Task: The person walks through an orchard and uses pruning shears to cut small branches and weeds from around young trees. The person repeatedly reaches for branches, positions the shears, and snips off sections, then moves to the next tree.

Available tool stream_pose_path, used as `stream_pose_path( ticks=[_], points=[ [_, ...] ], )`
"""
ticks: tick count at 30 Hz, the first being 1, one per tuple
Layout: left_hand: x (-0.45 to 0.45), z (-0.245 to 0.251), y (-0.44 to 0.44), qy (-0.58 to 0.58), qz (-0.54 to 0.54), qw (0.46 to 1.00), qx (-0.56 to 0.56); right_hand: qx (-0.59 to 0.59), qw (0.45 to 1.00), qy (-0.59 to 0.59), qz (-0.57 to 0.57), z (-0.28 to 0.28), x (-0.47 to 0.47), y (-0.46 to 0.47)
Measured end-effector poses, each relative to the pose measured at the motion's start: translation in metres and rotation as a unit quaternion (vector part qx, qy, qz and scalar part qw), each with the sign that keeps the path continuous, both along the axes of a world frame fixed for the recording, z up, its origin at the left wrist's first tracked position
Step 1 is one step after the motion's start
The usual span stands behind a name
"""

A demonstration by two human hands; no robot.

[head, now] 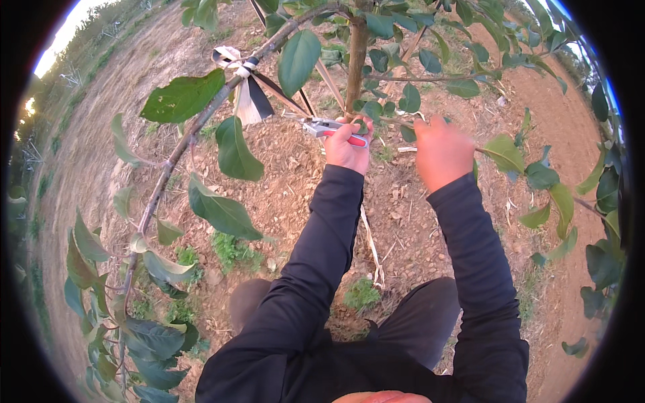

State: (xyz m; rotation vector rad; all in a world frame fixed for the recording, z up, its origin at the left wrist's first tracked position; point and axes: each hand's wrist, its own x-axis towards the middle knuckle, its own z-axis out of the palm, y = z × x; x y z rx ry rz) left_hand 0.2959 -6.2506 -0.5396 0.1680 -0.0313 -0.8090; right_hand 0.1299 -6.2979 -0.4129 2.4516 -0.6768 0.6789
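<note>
My left hand (pixel 350 148) is closed around a plier-type hand tool (pixel 322 127) with a metal head and red-and-grey handles. Its jaws point left, and their exact shape is too small to tell. That hand is beside the tree trunk (pixel 357 65), with a small leaf at the fingers. To the right, my right hand (pixel 443 151), blurred, is closed on a thin leafy side branch (pixel 398 121). This branch runs from near the trunk, behind the fist, and out to the right.
A thick bent branch (pixel 171 161) arches down the left side with large leaves. A black-and-white strip (pixel 249 95) is knotted around it, and taut straps (pixel 330 85) run near the trunk. Below lie cloddy soil (pixel 282 201), weeds (pixel 234 252) and a pale dry strip (pixel 372 242).
</note>
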Motion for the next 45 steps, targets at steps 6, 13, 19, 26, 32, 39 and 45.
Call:
stream_pose_path(
  ticks=[6, 13, 19, 26, 32, 39, 45],
  points=[
    [0.003, -0.004, -0.002, 0.007, -0.005, 1.0, -0.016, 0.028, 0.997, -0.032, 0.061, -0.014, -0.012, -0.029],
    [-0.004, 0.005, 0.002, 0.002, -0.001, 1.0, 0.018, 0.112, 0.99, -0.059, 0.056, -0.033, -0.022, -0.049],
    [-0.002, 0.008, 0.002, 0.012, 0.002, 1.0, 0.022, 0.158, 0.981, -0.107, 0.032, -0.046, -0.019, -0.036],
    [0.0, 0.004, 0.006, -0.013, -0.014, 1.0, 0.007, 0.255, 0.958, -0.044, -0.124, -0.036, -0.01, 0.021],
    [0.004, 0.003, 0.006, -0.024, -0.018, 0.999, 0.026, 0.247, 0.96, -0.082, -0.103, -0.03, -0.008, 0.03],
    [-0.002, 0.007, 0.007, -0.049, -0.024, 0.998, 0.029, 0.307, 0.941, -0.075, -0.118, -0.029, -0.009, 0.036],
    [0.001, 0.007, 0.003, -0.048, -0.022, 0.999, 0.005, 0.362, 0.916, -0.163, -0.06, -0.053, -0.009, 0.025]
  ],
)
